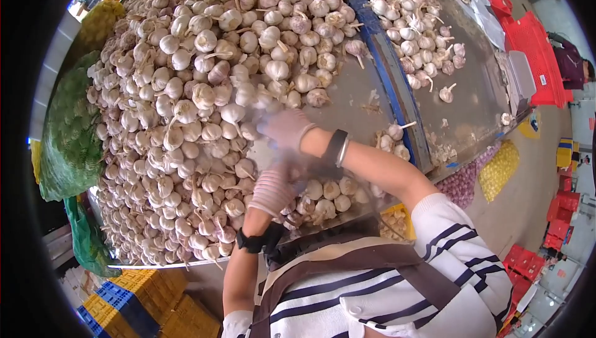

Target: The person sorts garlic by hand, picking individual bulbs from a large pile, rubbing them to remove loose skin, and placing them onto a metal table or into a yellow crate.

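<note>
Both hands wear pale gloves and are close together over the near middle of a large heap of garlic bulbs [205, 96]. My left hand [273, 190], in a striped glove with a black watch at the wrist, is at the lower left; its fingers are blurred. My right hand [287, 130] reaches in from the right, a dark band on its wrist, its fingers smeared by motion. Whether either hand holds a bulb cannot be made out. Several bulbs [329, 198] lie just right of my left hand, near the table edge.
A blue-edged metal divider [388, 71] separates the heap from more garlic [422, 40] at the right. Green net sacks [71, 127] stand at the left, yellow and blue crates [133, 301] below. Red crates [534, 58] and a person [570, 65] are at the far right.
</note>
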Available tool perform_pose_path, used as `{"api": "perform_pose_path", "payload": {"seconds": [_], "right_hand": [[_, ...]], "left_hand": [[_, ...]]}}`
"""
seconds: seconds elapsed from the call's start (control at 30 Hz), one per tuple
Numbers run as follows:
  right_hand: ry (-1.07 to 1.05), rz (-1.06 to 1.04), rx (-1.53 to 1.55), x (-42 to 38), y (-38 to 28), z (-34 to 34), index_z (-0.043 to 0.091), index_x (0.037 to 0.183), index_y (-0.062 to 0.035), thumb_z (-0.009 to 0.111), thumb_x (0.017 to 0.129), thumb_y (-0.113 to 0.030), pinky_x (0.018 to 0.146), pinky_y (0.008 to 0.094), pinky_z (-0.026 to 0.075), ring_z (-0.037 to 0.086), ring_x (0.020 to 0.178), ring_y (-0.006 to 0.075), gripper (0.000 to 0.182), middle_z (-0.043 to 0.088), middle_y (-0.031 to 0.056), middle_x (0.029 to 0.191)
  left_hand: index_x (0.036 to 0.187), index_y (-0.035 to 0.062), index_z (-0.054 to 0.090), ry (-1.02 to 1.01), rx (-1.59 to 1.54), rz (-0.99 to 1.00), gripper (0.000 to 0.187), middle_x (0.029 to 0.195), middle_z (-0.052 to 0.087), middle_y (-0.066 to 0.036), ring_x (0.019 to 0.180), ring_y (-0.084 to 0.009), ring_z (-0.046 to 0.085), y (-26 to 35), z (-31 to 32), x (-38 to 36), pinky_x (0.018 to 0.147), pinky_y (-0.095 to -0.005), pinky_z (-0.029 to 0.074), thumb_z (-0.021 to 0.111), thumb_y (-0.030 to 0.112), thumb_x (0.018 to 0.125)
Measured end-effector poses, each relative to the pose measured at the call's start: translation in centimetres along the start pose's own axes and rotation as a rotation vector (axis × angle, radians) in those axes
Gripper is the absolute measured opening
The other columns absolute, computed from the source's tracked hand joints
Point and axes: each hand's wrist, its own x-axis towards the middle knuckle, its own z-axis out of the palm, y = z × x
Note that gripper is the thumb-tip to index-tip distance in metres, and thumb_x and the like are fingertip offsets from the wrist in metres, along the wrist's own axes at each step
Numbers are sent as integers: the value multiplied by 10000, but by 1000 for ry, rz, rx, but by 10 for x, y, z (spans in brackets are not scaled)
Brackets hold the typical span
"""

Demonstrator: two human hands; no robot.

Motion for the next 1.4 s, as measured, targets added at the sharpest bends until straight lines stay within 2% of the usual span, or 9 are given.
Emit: {"api": "perform_pose_path", "payload": {"seconds": [0.13,0.2,0.4,0.53,0.73,0.93,1.07,1.13,1.4], "right_hand": [[-173,70,163,-12,-4,-15,604,1039,-65,654,777,-250,754,436,523,631,931,332,324,614,158,1040],[-110,105,299,-33,2,-29,595,1041,-60,624,790,-245,740,401,520,632,862,294,312,622,151,984],[-453,-349,493,-196,-7,-107,604,1207,-163,679,764,-339,825,358,488,609,971,274,483,620,106,1062],[-220,-53,337,-174,-24,-69,600,1083,-119,615,806,-256,742,414,514,621,881,315,309,597,116,1041],[-271,77,22,-86,-55,24,657,974,-53,633,761,-185,680,435,537,649,844,352,252,622,158,996],[-70,126,326,-93,-38,14,655,879,-26,676,728,-204,704,419,534,651,847,335,235,628,151,959],[262,213,675,-99,8,-5,618,992,-38,661,774,-316,749,425,521,638,880,327,355,612,155,1031],[349,520,248,-90,8,-20,561,1109,-57,649,793,-391,741,431,515,626,902,340,468,622,147,1007],[78,376,416,-72,26,10,575,1096,-85,631,814,-463,671,431,515,644,874,291,475,650,126,959]], "left_hand": [[950,81,479,167,-805,-16,217,774,515,14,653,-46,487,-9,-41,-22,544,-201,421,575,-26,788],[958,75,511,296,-932,-89,195,821,559,-4,634,-86,485,3,-67,-34,559,-226,426,605,-10,810],[891,27,621,123,-498,-241,127,841,593,-62,757,-151,597,-21,-60,-44,674,-304,499,625,150,860],[981,106,636,328,186,-24,186,944,626,-155,834,-325,627,1,-32,-13,692,-440,505,628,161,804],[1124,185,603,-395,840,-211,309,1036,612,-162,825,-328,638,2,-18,26,706,-427,523,580,137,819],[1139,94,564,-155,577,-8,460,887,645,-125,749,-305,647,-8,-28,-2,642,-368,534,728,224,729],[1126,41,512,57,-651,-134,568,856,617,-104,669,-160,624,-4,-32,-23,522,-249,501,749,392,747],[1143,78,511,-32,-1197,-102,621,857,623,-108,648,-171,625,19,-42,-26,510,-255,504,726,506,747],[1213,101,478,-6,-1326,-107,803,832,601,-125,622,-204,613,47,-44,-30,447,-297,522,561,742,736]]}}
